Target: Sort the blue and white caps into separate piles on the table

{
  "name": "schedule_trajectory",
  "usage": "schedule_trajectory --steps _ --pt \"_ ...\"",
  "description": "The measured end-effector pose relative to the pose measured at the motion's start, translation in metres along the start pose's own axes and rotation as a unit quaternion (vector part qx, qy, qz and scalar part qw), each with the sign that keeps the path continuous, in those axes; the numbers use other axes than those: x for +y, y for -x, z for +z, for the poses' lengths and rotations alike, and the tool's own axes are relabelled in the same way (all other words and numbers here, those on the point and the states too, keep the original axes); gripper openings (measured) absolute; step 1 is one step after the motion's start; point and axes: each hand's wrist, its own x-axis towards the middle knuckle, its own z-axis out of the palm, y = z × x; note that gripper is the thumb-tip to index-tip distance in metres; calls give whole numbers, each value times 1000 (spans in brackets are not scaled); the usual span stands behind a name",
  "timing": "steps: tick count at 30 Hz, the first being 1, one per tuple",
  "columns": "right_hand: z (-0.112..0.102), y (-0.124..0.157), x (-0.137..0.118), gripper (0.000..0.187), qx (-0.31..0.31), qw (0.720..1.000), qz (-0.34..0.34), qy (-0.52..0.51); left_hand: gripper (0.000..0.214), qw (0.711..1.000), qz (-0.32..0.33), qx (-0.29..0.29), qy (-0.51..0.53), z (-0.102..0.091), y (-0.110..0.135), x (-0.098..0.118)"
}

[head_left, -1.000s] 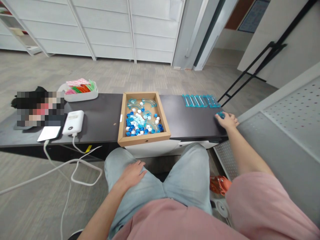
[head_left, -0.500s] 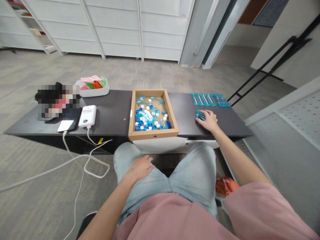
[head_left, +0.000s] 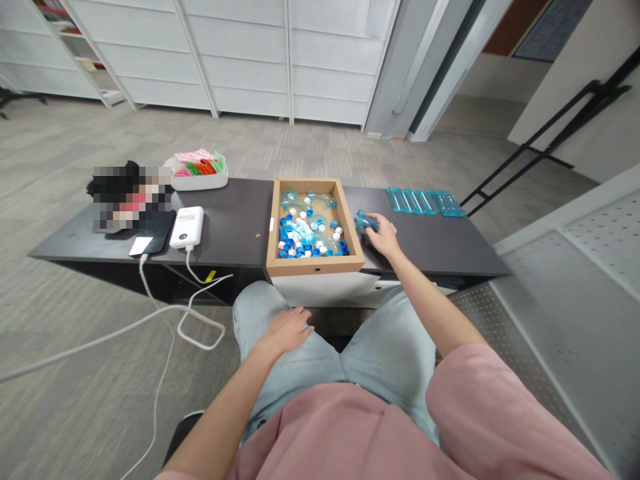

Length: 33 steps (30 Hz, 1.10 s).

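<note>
My right hand (head_left: 384, 237) is closed around clear blue plastic pieces (head_left: 367, 221), just right of the cardboard box (head_left: 271, 250). How many it holds I cannot tell. Inside the box lie curved clear blue track-like pieces (head_left: 323, 199) and many small blue and white blocks (head_left: 306, 251). My left hand (head_left: 290, 330) rests on my left thigh, fingers stretched out and holding nothing. Farther back on the right of the dark table (head_left: 425, 247), straight clear blue pieces (head_left: 417, 201) lie side by side in a row.
A white power bank (head_left: 187, 227) with a cable (head_left: 155, 393) and a dark phone-like device (head_left: 153, 235) sit on the left. Behind them is a white tray (head_left: 203, 182) of colourful strips. White cabinets (head_left: 250, 60) line the back; a grey perforated panel (head_left: 575, 280) stands at the right.
My right hand has moved left across the table with the blue pieces, from the right side to beside the box. My left hand stays on my thigh. The view has shifted slightly.
</note>
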Motion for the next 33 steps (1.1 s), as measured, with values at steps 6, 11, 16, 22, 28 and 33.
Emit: schedule_trajectory --steps 6,11,16,22,28,33 --pt "-2 3 -1 60 56 994 -2 -90 48 1000 7 -13 -21 0 -3 1" --pt "-5 5 -6 61 87 993 2 -79 48 999 11 -11 -36 -3 -1 3" --pt "-4 -5 -7 64 63 990 0 -126 50 999 11 -20 -42 -4 -1 4" --pt "-1 -16 -2 64 -4 983 16 -182 51 999 10 -21 -49 -2 -3 3" --pt "-12 -19 -6 61 -53 975 27 -214 50 998 12 -21 -51 0 -4 1" --pt "-22 -22 -9 59 -88 976 24 -198 50 998 15 -22 -55 2 -5 1"
